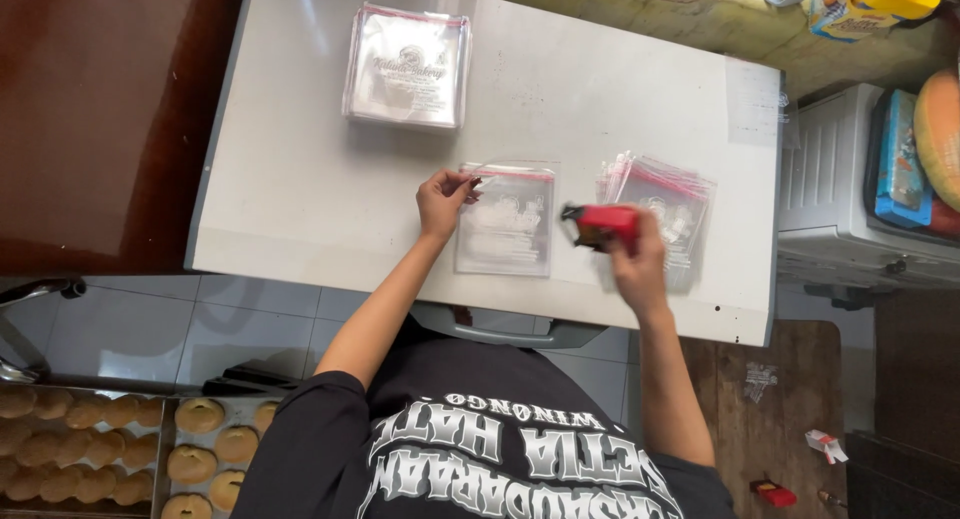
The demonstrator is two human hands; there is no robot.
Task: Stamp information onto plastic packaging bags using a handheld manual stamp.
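- One view only, from the head camera, looking straight down on a white desk (300, 209) and both hands.
- Left hand (443, 201) near the middle of the desk, toward the near edge, fingertips pinched on the top left corner of a single clear plastic bag (505, 224) with a red strip along its top.
- Single bag flat on the desk, its bottom close to the near edge, between the two hands.
- Right hand (634, 259) closed around a small red tool (602, 225), held just above the desk beside the single bag's right side; kind of tool too blurred to tell.
- Loose, fanned pile of the same clear bags (672, 199) under and behind the right hand, close to the desk's right edge and near corner.
- Neat stack of clear printed bags (408, 67) near the far edge, well apart from both hands.
- Off the desk, at lower left: metal trays of round golden buns (200, 449) on the tiled floor side.
- Off the right edge: white plastic unit (830, 179) bearing coloured packages.
- Lower right, on the dark floor: small red object (774, 493) and small white carton (825, 445).
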